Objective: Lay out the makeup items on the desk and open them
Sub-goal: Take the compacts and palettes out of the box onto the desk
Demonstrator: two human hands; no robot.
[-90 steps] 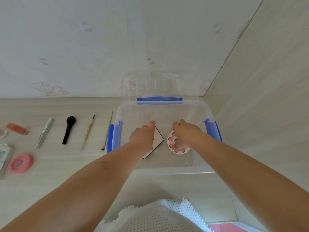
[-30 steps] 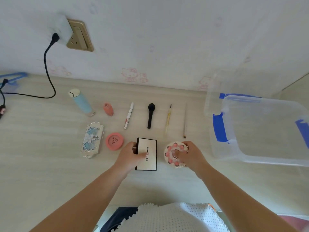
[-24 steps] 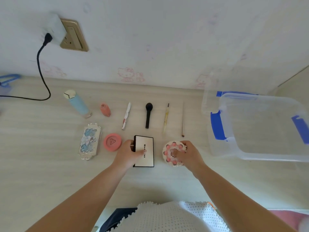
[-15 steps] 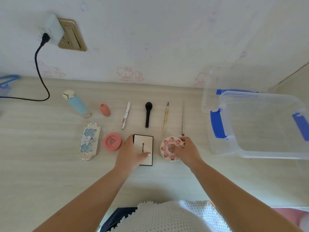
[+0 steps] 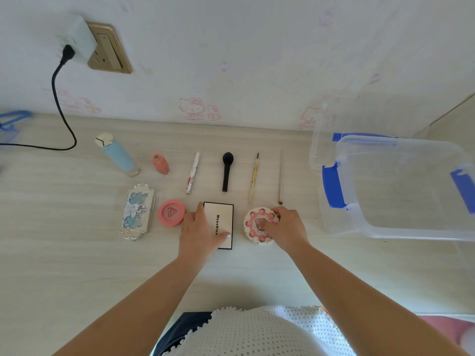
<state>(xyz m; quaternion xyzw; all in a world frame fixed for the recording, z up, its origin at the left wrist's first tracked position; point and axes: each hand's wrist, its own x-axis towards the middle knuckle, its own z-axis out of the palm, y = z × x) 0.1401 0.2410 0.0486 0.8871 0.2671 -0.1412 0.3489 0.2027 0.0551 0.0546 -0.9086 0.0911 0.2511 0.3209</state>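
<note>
- Landmark: white Mooekiss palette point(image 5: 221, 222), flat on the desk point(image 5: 77, 265), front row, roughly centre.
- Left hand point(image 5: 199, 233) lies over the palette's left edge, forefinger along that edge, thumb across its near corner. Looks like a loose hold round the case; lid closed.
- Right hand point(image 5: 285, 227) sits on the round cake-style compact point(image 5: 258, 225), just right of the palette. Fingers curl over its top and far rim, gripping it. Closed too.
- Left of the palette: pink round compact point(image 5: 171, 213) just beside the left hand, then the ornate silver-blue case point(image 5: 136, 211) further left. Both shut.
- Behind the palette, back row left to right: blue tube point(image 5: 117, 154), small coral bottle point(image 5: 160, 163), white pen-type stick point(image 5: 192, 173), black brush point(image 5: 226, 170), yellow-handled thin brush point(image 5: 254, 177), thin brown brush point(image 5: 280, 176). Capped items still capped as far as I can tell.
- Clear storage bin point(image 5: 395, 186) with blue latches is well to the right of the palette; I see nothing in it.
- Progress estimate: layout essentially done, with ten items in two tidy rows and the last two under the hands right now. Opening phase not started, nothing is open.
- Remaining: let go of these two, then open the four cases and uncap tube, bottle, stick. Brushes likely need nothing.
- Risk: the round compact has raised decoration, so grip on the lid may be awkward.
</note>
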